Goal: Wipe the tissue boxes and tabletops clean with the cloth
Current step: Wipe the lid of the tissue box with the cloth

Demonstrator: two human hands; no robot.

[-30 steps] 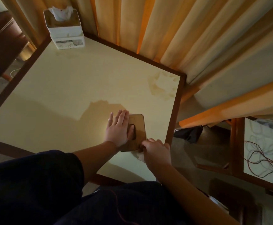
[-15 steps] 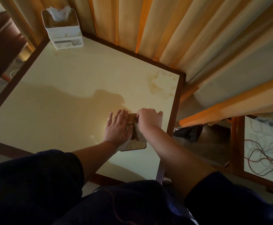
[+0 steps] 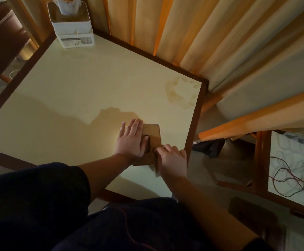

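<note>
From the head camera we look down on a square tabletop, pale cream and smooth with a dark wooden rim, set against long pleated curtains in cream and orange. A brownish stain marks the corner beyond our hands. Off to our right, past the table edge, a second table carries a tangle of thin cables.

Our left hand lies flat, fingers straight and together, pressing on a thin wooden lid with rounded corners and a dark slot. Our right hand, just beside it, curls round a crumpled pale cloth at the lid's near edge. Far ahead of the left hand, in the far corner, stands the white tissue box, tissue sprouting upward.
</note>
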